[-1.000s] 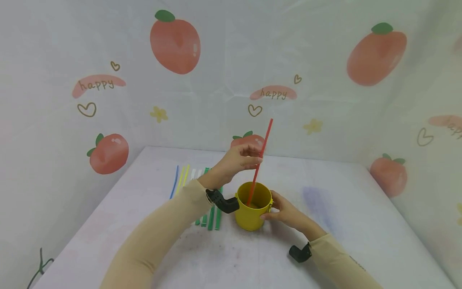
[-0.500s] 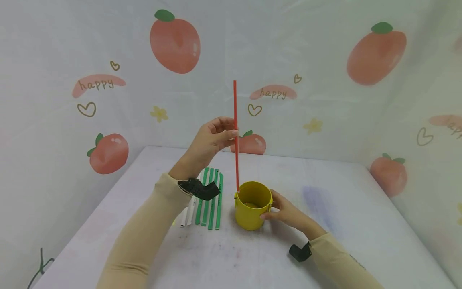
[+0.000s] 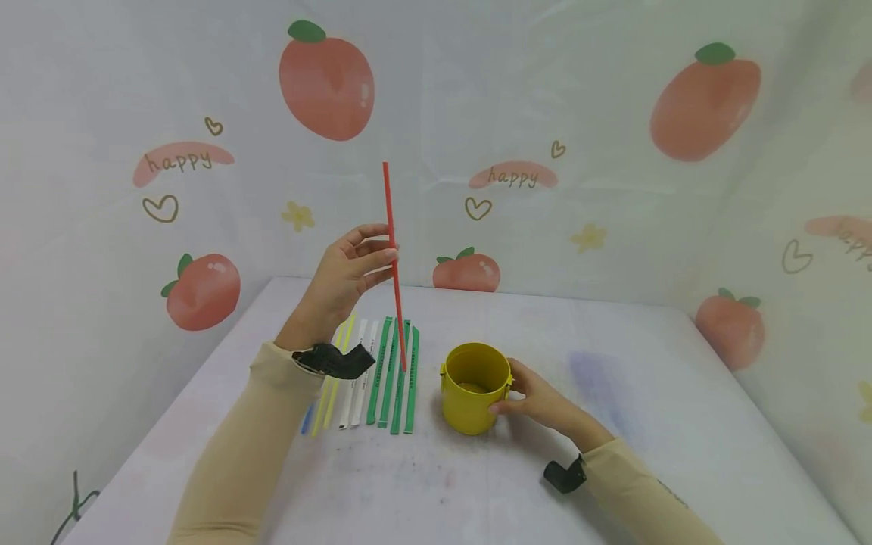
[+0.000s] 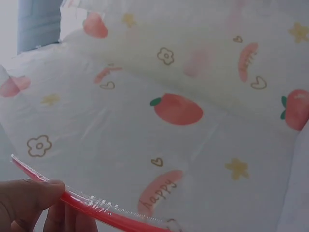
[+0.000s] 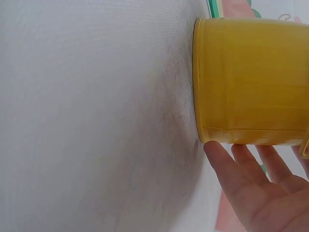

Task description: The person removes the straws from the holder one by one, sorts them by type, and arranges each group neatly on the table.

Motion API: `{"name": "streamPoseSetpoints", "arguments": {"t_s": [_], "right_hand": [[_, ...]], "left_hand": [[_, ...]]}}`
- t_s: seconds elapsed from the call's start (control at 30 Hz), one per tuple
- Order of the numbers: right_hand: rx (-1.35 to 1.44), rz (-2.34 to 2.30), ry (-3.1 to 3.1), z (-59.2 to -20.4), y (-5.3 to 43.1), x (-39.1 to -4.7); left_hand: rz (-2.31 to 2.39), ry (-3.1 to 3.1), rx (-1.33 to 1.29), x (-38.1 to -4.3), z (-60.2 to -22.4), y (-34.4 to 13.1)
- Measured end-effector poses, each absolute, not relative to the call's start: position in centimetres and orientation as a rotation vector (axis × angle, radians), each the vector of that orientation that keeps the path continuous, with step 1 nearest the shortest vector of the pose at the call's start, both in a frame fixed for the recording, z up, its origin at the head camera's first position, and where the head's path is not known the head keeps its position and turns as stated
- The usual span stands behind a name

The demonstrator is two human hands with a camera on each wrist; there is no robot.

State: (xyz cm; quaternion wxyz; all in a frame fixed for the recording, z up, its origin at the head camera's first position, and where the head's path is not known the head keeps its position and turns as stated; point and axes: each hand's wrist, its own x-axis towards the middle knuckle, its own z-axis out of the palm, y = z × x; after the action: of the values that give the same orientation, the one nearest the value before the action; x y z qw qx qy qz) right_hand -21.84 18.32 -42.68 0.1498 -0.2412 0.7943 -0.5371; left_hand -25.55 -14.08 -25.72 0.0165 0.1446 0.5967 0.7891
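Observation:
My left hand (image 3: pixel 344 276) pinches a red straw (image 3: pixel 399 310) between thumb and fingers, holding it nearly upright over the green-wrapped straws. In the left wrist view, clear plastic film shows along the red straw (image 4: pixel 120 220). On the table a small yellow bucket (image 3: pixel 466 416) stands upright, with a lug on either side of its rim. My right hand (image 3: pixel 545 397) rests against the bucket's right side, thumb toward the front and fingers behind. The right wrist view shows those fingers (image 5: pixel 227 166) mostly straight, their tips at the bucket's wall (image 5: pixel 256 82).
Left of the bucket lies a row of straws: several green-wrapped ones (image 3: pixel 412 393), white ones (image 3: pixel 358 401), yellow ones (image 3: pixel 330 409) and a blue one (image 3: pixel 307 421) partly hidden by the left wrist. A printed white curtain (image 3: pixel 422 98) rises behind the table (image 3: pixel 409 492).
My left hand has lifted the red straw out of the bucket and carried it left, over the row of straws. My right hand and the bucket have stayed put.

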Motion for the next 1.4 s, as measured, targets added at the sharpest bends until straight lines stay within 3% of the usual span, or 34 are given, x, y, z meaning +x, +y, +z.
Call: {"name": "streamPoseSetpoints", "arguments": {"t_s": [0.57, 1.4], "right_hand": [[-0.709, -1.553, 2.286, -42.9, 18.3, -22.0], [-0.731, -1.551, 2.274, -42.8, 18.4, -22.0]], "left_hand": [[2.049, 2.189, 0.308, -27.1, -30.7, -19.2], [1.658, 2.426, -0.145, -28.9, -38.1, -26.3]]}}
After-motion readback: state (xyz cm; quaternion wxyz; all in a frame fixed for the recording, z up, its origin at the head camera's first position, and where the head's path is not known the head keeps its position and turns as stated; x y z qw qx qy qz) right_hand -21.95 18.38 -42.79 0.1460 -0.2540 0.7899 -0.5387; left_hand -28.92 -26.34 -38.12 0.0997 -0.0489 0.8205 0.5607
